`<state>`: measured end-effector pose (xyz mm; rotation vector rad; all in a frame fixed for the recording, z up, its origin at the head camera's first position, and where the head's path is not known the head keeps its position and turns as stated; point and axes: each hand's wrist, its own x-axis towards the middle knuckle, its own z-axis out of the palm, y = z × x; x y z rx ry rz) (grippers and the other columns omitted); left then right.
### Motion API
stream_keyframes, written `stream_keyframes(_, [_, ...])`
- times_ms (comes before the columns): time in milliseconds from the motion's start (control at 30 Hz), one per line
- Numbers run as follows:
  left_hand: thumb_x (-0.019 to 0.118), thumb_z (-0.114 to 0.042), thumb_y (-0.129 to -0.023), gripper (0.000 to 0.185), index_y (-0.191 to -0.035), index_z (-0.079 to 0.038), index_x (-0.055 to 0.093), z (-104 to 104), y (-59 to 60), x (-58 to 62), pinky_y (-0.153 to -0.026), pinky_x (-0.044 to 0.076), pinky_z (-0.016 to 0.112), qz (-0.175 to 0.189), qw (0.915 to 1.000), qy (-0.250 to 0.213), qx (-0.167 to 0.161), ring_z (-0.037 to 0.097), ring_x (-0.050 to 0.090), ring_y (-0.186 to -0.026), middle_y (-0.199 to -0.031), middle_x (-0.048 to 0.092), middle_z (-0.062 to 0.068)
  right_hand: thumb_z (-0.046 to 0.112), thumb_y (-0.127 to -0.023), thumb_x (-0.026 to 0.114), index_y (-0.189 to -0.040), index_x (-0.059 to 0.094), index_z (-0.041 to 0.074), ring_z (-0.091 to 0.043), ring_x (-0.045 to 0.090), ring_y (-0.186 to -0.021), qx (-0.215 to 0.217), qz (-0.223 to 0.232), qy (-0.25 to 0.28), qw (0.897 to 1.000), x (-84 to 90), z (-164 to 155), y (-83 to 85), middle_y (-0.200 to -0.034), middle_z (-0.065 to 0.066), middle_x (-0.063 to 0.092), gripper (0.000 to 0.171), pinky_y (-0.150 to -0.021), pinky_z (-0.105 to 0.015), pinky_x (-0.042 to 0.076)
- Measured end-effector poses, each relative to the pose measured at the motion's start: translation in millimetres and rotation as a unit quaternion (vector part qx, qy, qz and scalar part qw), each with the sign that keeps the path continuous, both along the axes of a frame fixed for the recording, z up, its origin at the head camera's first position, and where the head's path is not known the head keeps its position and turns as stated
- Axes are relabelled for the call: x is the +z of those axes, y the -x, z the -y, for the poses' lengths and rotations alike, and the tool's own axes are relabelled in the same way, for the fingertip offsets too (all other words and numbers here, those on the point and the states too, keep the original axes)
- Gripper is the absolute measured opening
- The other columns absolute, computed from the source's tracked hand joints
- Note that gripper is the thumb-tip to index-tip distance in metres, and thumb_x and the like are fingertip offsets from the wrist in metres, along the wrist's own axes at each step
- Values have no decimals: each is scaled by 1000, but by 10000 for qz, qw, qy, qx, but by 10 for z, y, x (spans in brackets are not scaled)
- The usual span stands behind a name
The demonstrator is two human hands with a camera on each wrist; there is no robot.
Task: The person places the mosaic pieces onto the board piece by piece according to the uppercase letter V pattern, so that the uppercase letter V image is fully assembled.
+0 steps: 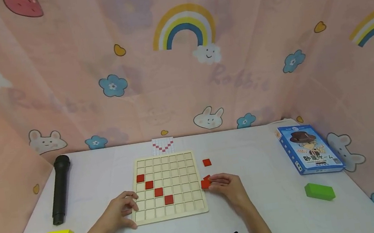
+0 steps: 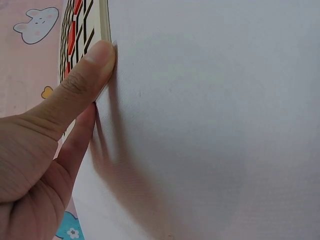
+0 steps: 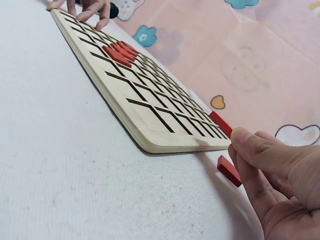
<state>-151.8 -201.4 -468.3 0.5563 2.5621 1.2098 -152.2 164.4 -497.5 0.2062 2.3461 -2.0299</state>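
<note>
Red tiles: four in the grid board (image 1: 167, 186), three beside it.
Left hand (image 1: 123, 209): fingers holding the board's corner.
Right hand (image 1: 226, 186): pinching a red tile (image 1: 205, 184).

Around my white surface (image 1: 264, 216) hangs a pink cloth backdrop (image 1: 257, 83) printed with rainbows, rabbits, flowers; soft, even light.
</note>
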Motion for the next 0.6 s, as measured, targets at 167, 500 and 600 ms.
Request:
stream_keyframes(167, [89, 2, -50, 42, -80, -4, 60, -7, -12, 16, -86, 55, 32, -10, 10000, 27, 42, 33, 56, -103, -121, 51, 18, 2, -77, 77, -104, 69, -3, -19, 68, -90, 113, -102, 65, 9999, 31, 75, 8, -99, -13, 71, 28, -79, -21, 57])
stream_keyframes(500, [89, 2, -50, 42, -80, -4, 60, -18, -10, 13, -85, 55, 32, -73, 9999, 87, 41, 33, 55, -103, -120, 52, 18, 4, -77, 78, -107, 67, -5, -22, 68, -92, 281, -151, 159, 9994, 47, 223, 34, -101, -15, 70, 33, -77, -22, 57])
stream_keyframes(600, [89, 2, -50, 42, -80, -4, 60, -17, -12, 16, -85, 56, 33, -78, 10000, 57, 21, 34, 55, -102, -119, 52, 18, 4, -77, 78, -106, 67, -5, -22, 68, -92, 400, -237, 169, 9988, 45, 267, 47, -100, -16, 70, 32, -77, -21, 57])
